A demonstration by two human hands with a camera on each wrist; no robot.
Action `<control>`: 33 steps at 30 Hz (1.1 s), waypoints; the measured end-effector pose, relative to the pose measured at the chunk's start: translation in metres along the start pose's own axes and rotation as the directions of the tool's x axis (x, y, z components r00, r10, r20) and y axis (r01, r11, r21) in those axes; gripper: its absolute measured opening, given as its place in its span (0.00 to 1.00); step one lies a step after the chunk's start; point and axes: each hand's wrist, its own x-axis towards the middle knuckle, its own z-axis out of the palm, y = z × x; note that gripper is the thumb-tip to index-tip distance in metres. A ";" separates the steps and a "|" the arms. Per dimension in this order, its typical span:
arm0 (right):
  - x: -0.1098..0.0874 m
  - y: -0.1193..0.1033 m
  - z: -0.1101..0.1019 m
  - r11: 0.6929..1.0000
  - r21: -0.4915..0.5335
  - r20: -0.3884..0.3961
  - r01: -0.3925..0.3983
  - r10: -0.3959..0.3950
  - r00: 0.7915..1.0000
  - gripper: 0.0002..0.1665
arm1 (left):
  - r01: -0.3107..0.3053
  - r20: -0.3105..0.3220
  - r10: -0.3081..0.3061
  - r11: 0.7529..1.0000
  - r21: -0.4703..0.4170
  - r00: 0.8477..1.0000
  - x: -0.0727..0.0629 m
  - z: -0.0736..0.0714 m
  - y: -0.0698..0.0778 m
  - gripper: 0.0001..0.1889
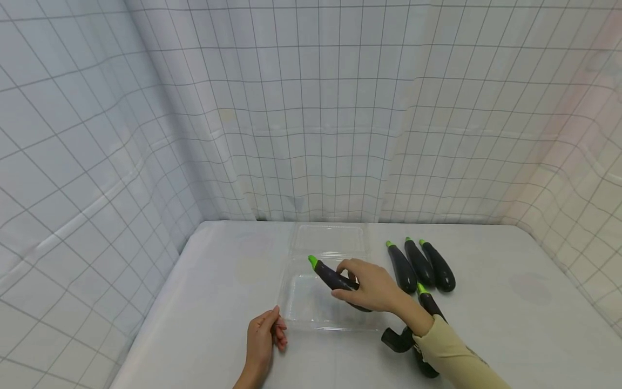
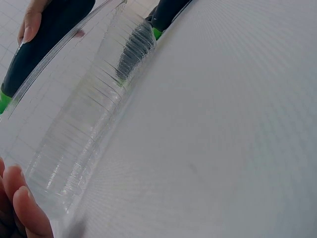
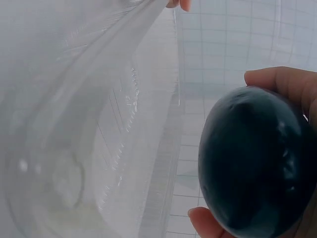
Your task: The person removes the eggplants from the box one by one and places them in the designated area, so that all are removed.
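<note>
My right hand (image 1: 371, 285) holds an eggplant (image 1: 332, 276) with a bright green stem end, thumb and fingers around its dark body. The eggplant is tilted over a clear plastic container (image 1: 311, 327), its stem pointing away to the left. In the right wrist view, the eggplant's rounded end (image 3: 257, 163) fills the space between thumb and fingers, beside the container wall (image 3: 148, 124). My left hand (image 1: 262, 335) rests by the container's near left side, fingers loosely bent. The left wrist view shows its fingertips (image 2: 29, 203) right at the container's end.
Behind the container lies its clear lid (image 1: 330, 237), folded back. To the right, three eggplants (image 1: 420, 262) lie side by side on the white table (image 1: 510, 302). Another eggplant (image 1: 427, 300) is partly hidden under the right sleeve (image 1: 452, 351). White gridded curtains (image 1: 316, 108) surround the table.
</note>
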 end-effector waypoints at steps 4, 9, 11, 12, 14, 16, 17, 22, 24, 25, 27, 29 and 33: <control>-0.001 0.001 -0.002 1.000 0.013 -0.023 -0.011 0.011 1.000 0.25 | 0.007 -0.002 -0.007 1.000 -0.001 1.000 0.000 0.000 0.001 0.24; -0.004 0.002 -0.005 0.999 0.020 -0.049 -0.036 0.037 0.998 0.25 | 0.019 0.001 -0.019 1.000 0.001 1.000 0.000 0.000 0.001 0.24; -0.005 0.003 -0.007 0.998 0.025 -0.065 -0.051 0.053 0.996 0.25 | 0.028 0.004 -0.028 1.000 0.004 1.000 0.000 0.000 0.000 0.24; -0.006 0.003 -0.008 0.998 0.028 -0.076 -0.057 0.059 0.995 0.25 | 0.032 0.007 -0.032 0.999 0.005 0.999 0.001 -0.001 0.000 0.24; -0.007 0.003 -0.009 0.998 0.032 -0.102 -0.060 0.063 0.993 0.25 | 0.036 0.013 -0.036 0.999 0.009 0.999 0.001 -0.001 0.000 0.24; -0.008 0.004 -0.011 0.998 0.029 -0.131 -0.062 0.065 0.989 0.26 | 0.033 0.019 -0.033 0.999 0.013 0.999 0.002 -0.002 0.000 0.24; -0.009 0.004 -0.012 0.998 0.029 -0.144 -0.062 0.065 0.987 0.26 | 0.030 0.022 -0.030 0.999 0.014 0.999 0.002 -0.002 0.000 0.23; -0.013 0.006 -0.017 0.996 0.042 -0.180 -0.082 0.088 0.980 0.26 | 0.038 0.014 -0.038 0.999 0.012 0.999 0.001 -0.002 0.000 0.24; -0.015 0.006 -0.019 0.994 0.056 -0.190 -0.093 0.102 0.977 0.27 | 0.039 0.011 -0.039 0.999 0.011 0.999 0.001 -0.001 0.000 0.24; -0.016 0.007 -0.020 0.994 0.060 -0.195 -0.096 0.106 0.975 0.27 | 0.037 0.010 -0.037 0.999 0.009 0.999 0.001 -0.001 0.000 0.25; -0.018 0.007 -0.021 0.992 0.072 -0.211 -0.101 0.114 0.971 0.28 | 0.033 0.010 -0.033 0.999 0.004 0.999 0.001 -0.001 -0.001 0.25; -0.019 0.009 -0.022 0.991 0.081 -0.226 -0.106 0.122 0.967 0.28 | 0.031 0.013 -0.031 1.000 -0.004 0.999 0.001 -0.001 -0.001 0.25; -0.023 0.014 -0.023 0.988 0.098 -0.248 -0.116 0.137 0.959 0.28 | 0.035 0.021 -0.034 0.999 -0.019 0.999 0.002 -0.001 -0.002 0.24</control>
